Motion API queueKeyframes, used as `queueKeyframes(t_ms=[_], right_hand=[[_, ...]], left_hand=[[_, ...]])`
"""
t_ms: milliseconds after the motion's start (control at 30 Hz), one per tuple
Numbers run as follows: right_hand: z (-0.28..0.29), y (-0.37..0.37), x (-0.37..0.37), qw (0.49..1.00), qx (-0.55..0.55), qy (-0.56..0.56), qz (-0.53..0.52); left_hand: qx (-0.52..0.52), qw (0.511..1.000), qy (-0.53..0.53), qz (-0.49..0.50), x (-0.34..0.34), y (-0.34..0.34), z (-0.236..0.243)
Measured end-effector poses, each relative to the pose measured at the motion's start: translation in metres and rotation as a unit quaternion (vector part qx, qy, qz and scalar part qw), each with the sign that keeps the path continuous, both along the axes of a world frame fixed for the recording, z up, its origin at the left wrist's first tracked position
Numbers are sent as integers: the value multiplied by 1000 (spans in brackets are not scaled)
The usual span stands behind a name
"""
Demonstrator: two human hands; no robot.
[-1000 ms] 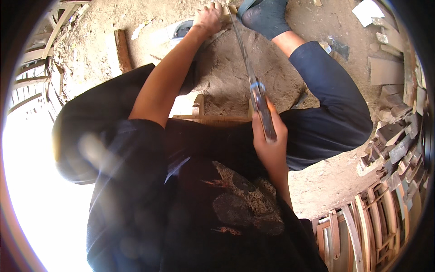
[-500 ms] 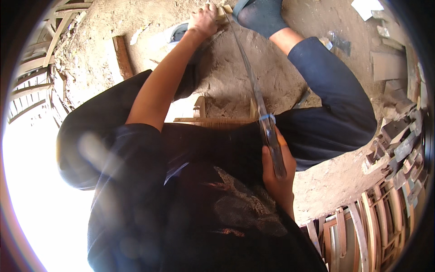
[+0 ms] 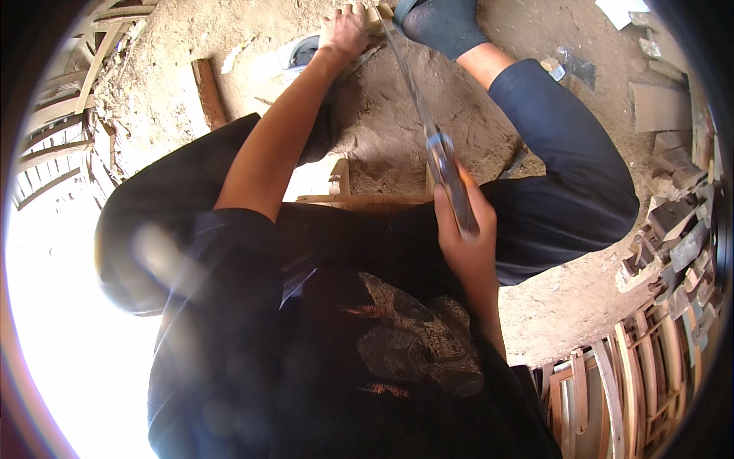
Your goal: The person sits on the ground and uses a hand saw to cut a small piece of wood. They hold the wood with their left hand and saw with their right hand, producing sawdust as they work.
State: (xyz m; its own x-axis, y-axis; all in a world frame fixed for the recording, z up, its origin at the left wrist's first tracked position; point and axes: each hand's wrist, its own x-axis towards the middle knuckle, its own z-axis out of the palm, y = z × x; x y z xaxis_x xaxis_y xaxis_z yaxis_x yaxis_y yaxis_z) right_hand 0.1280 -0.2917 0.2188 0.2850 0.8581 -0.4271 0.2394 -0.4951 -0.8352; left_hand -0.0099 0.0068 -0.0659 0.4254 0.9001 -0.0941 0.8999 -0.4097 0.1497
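Note:
My left hand [image 3: 343,32] presses down at the far end of my reach, fingers curled over a piece of wood [image 3: 374,20]. My right hand [image 3: 468,218] is wrapped around the dark handle of a handsaw [image 3: 413,88]. The long narrow blade slants away to the upper left, and its tip end meets the wood just right of my left hand. My foot in a dark sock and sandal [image 3: 440,29] rests close to the wood's right end. The exact contact of blade and wood is too small to make out.
A low wooden stool or board [image 3: 367,200] sits between my legs. A wood block [image 3: 207,92] lies on the dirt floor at left, and scrap wood [image 3: 673,222] piles up at right. Curved wooden pieces [image 3: 612,382] stand at lower right. Another sandal [image 3: 300,52] lies beside my left wrist.
My right hand has pushed the saw forward, away from my body, and its handle now sits farther up. The left hand stays in place on the wood.

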Motion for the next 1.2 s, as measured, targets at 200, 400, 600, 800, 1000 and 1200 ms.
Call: queueKeyframes(t_ms=[200, 400, 600, 800, 1000, 1200], right_hand=[[6, -9, 1, 999, 1, -47, 18], [13, -20, 6, 998, 28, -47, 24], [16, -5, 2, 999, -34, -19, 0], [22, -36, 12, 994, 27, -101, 39], [27, -33, 12, 993, 33, -112, 27], [38, -31, 10, 997, -25, -77, 2]], left_hand=[[-48, 999, 17, 15, 11, 0, 49], [-9, 999, 31, -27, 9, 5, 22], [-230, 970, -1, 80, 19, 21, 62], [-141, 990, 12, 11, 12, 16, 55], [-180, 983, -37, -3, 12, 14, 73], [-132, 989, -69, -22, 6, 13, 53]])
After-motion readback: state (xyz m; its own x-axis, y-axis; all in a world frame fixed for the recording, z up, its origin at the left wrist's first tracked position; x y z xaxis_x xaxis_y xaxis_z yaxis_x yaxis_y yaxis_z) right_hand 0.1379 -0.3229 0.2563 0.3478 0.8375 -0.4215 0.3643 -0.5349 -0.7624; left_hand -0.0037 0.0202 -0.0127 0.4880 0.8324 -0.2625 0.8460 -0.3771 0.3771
